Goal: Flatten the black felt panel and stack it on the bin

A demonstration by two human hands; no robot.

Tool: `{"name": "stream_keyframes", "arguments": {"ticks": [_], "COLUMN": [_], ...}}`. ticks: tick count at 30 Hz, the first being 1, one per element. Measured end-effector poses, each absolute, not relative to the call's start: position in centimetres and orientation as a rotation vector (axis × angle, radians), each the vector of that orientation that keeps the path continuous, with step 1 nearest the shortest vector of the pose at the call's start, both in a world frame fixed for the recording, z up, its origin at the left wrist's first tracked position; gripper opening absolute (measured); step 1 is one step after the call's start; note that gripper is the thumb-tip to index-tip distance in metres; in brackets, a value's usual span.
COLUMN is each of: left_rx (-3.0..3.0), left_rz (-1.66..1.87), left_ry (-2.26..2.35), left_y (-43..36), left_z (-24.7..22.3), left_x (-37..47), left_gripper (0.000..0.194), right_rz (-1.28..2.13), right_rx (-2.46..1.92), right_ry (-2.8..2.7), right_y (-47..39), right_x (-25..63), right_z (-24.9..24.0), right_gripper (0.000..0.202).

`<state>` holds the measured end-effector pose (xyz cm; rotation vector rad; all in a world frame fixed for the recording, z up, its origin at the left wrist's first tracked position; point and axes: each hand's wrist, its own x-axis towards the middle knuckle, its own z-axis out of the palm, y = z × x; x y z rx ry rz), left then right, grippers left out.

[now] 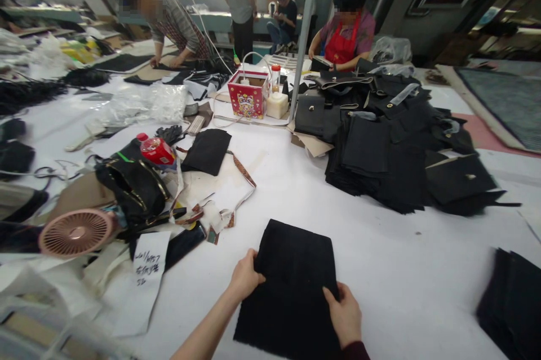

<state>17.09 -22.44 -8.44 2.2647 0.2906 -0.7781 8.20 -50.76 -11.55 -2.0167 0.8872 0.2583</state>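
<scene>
Both hands, left hand (244, 279) and right hand (345, 315), had fingers clamped on the black fabric panel (291, 287) lying flat on the white counter (380, 258) between them; an uneven pull could have skewed it.

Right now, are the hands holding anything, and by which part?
Both hold the black fabric piece lying flat on the white table: the left hand grips its left edge, the right hand rests on its lower right part.
</scene>
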Motion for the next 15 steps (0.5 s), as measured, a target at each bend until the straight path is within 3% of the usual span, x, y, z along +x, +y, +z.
{"name": "stream_keyframes", "arguments": {"ticks": [2, 8, 15], "left_rx": [2.208, 2.161, 2.253], "left_rz": [-0.789, -0.761, -0.738], "left_ry": [0.249, 0.131, 0.134], "left_y": [-22.4, -22.2, -22.4], "left_z": [-8.2, -7.4, -6.5], "left_x": [17.3, 17.2, 16.5], "left_gripper": [0.053, 0.035, 0.034], "right_rz": [0.268, 0.298, 0.311], "right_rx": [-2.025, -2.017, -2.042], "right_ry": [0.886, 0.876, 0.874], "right_y": [-50.8, -51.1, -51.3], "right_x": [8.3, 8.2, 8.2], "right_z": [-11.5, -12.0, -11.8], "right_gripper": [0.045, 0.043, 0.045]}}
